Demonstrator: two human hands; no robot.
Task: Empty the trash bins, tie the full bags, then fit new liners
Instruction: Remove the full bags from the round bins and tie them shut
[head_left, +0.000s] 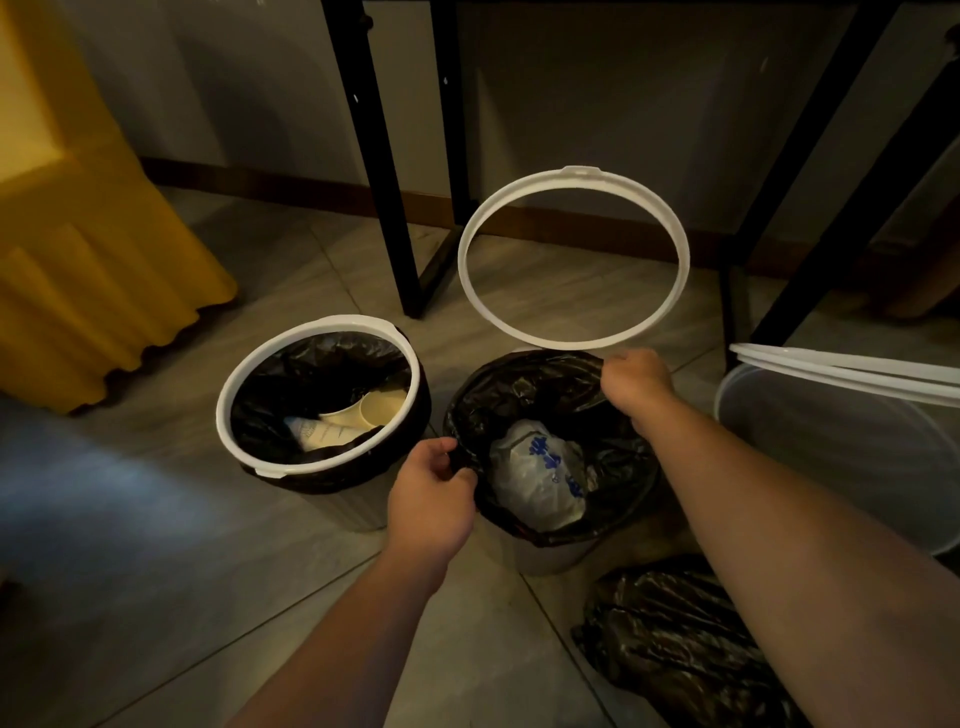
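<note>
Three bins are standing on a grey tiled floor (156, 571) beneath black table legs (384, 208), with a yellow draped cloth (93, 291) hanging at the far left. The left bin (358, 512) is wearing its own ring, clamping a dark bag over paper cups (374, 408). A clear bin (831, 441) is sitting at the right edge, a ring lying tilted across its top. A crumpled black bag (670, 639) is lying on the floor just under the right forearm.

The middle bin (550, 556) is standing between both hands, its black liner (524, 384) folded over the rim and holding a white plastic bag (540, 478) with blue print. The left hand (434, 488) is reaching in from below, thumb and fingers pinching the black liner at the near left rim. The right hand (636, 382) is stretching across to the far rim, fingers curled around the lower edge of the white ring (467, 249), holding it upright above the bin; whether it is also catching the liner cannot be told.
</note>
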